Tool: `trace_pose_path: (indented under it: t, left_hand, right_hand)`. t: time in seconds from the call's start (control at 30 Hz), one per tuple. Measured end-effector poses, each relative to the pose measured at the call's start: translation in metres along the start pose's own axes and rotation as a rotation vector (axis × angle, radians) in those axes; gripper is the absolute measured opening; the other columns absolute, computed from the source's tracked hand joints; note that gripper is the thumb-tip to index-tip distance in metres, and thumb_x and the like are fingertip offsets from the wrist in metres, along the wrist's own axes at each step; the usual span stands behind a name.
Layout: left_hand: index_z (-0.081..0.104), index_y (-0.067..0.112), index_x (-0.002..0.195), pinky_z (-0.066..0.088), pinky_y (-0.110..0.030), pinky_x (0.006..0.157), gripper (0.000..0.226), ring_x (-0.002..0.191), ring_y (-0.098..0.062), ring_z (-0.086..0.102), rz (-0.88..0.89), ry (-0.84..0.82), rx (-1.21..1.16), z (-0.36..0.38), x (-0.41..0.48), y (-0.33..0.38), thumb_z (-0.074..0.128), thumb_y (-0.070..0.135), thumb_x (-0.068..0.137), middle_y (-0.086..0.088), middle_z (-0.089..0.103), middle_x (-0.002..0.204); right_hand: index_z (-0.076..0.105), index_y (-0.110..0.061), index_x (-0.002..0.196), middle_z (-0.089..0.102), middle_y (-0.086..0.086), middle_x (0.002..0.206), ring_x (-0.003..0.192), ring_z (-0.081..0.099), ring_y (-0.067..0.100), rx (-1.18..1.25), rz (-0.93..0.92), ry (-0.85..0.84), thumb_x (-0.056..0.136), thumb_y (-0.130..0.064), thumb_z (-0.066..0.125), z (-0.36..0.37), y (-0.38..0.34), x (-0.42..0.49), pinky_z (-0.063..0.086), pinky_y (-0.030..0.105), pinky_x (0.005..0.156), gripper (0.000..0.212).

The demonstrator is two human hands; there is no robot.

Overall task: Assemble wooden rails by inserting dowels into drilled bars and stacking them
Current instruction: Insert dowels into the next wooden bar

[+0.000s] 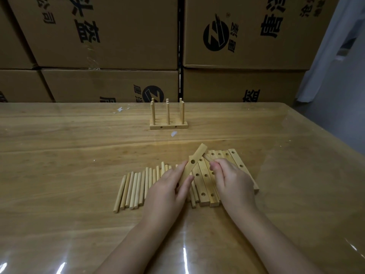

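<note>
My left hand (169, 186) holds a drilled wooden bar (195, 158), raised at an angle above the pile with one hole showing. My right hand (229, 177) pinches a dowel (207, 156) whose tip points at the bar's underside. Several drilled bars (205, 186) lie side by side under both hands. A row of loose dowels (134, 186) lies to their left. Farther back stand finished rails (168, 125), each a bar with three upright dowels, placed one behind another.
The wooden table (69, 155) has a glossy clear cover with glare near the front edge. Stacked cardboard boxes (110, 36) form a wall right behind the table. Small white scraps (173, 133) lie near the finished rails. The table's right edge (324, 147) runs diagonally.
</note>
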State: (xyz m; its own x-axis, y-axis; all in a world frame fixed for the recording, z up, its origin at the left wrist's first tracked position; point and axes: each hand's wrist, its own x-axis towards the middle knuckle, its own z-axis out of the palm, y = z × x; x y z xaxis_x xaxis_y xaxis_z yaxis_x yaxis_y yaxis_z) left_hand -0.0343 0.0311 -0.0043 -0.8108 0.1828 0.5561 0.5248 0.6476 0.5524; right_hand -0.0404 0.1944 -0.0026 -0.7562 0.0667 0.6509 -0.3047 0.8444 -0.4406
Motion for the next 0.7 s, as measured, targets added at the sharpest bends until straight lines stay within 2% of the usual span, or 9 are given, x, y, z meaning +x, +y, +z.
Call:
trace_pose_path:
  t: [0.1,0.17,0.27,0.37,0.53,0.7]
  left_hand:
    - [0.059,0.016,0.129,0.047,-0.018,0.064,0.049,0.079,-0.01,0.066,0.023,0.006,0.046,-0.001,0.001,0.002,0.047,0.041,0.089,0.001,0.071,0.102]
    - [0.061,0.015,0.127,0.049,-0.02,0.061,0.047,0.076,-0.011,0.067,0.021,0.007,0.08,-0.003,0.001,0.003,0.049,0.038,0.088,0.0,0.072,0.098]
    - [0.065,0.012,0.121,0.046,-0.018,0.058,0.041,0.072,-0.013,0.069,0.027,0.015,0.127,-0.004,0.002,0.005,0.058,0.032,0.086,-0.001,0.073,0.091]
    - [0.066,0.011,0.12,0.045,-0.016,0.057,0.039,0.069,-0.012,0.068,0.044,0.011,0.157,-0.004,0.002,0.004,0.064,0.028,0.085,-0.001,0.073,0.089]
    - [0.067,0.01,0.118,0.052,-0.023,0.052,0.04,0.068,-0.015,0.07,0.08,-0.007,0.217,-0.003,0.001,0.002,0.073,0.022,0.081,-0.003,0.074,0.088]
    - [0.065,0.009,0.12,0.056,-0.028,0.049,0.039,0.064,-0.016,0.068,0.091,-0.023,0.226,-0.004,0.001,0.003,0.069,0.024,0.084,-0.004,0.073,0.084]
  right_hand:
    - [0.068,-0.011,0.088,0.064,-0.007,0.068,0.056,0.056,0.014,0.019,0.029,-0.013,0.095,-0.027,0.044,0.001,0.001,0.0,0.045,0.032,0.048,0.03]
    - [0.067,-0.013,0.086,0.055,-0.014,0.06,0.052,0.049,0.008,0.035,0.067,-0.05,0.096,-0.025,0.045,0.002,0.002,0.0,0.037,0.026,0.046,0.027]
    - [0.061,-0.022,0.079,0.042,-0.013,0.047,0.046,0.04,0.002,0.082,0.145,-0.132,0.097,-0.032,0.041,0.001,0.004,0.0,0.029,0.023,0.045,0.029]
    - [0.051,-0.033,0.067,0.038,-0.009,0.041,0.04,0.037,0.004,0.133,0.2,-0.204,0.096,-0.039,0.037,-0.002,0.006,0.003,0.027,0.022,0.043,0.032]
    - [0.052,-0.028,0.063,0.037,-0.009,0.037,0.036,0.033,0.003,0.279,0.333,-0.331,0.096,-0.042,0.038,-0.006,0.012,0.007,0.028,0.023,0.044,0.038]
    - [0.055,-0.025,0.061,0.035,-0.011,0.045,0.041,0.033,0.003,0.466,0.446,-0.385,0.095,-0.043,0.04,-0.009,0.012,0.01,0.03,0.024,0.049,0.042]
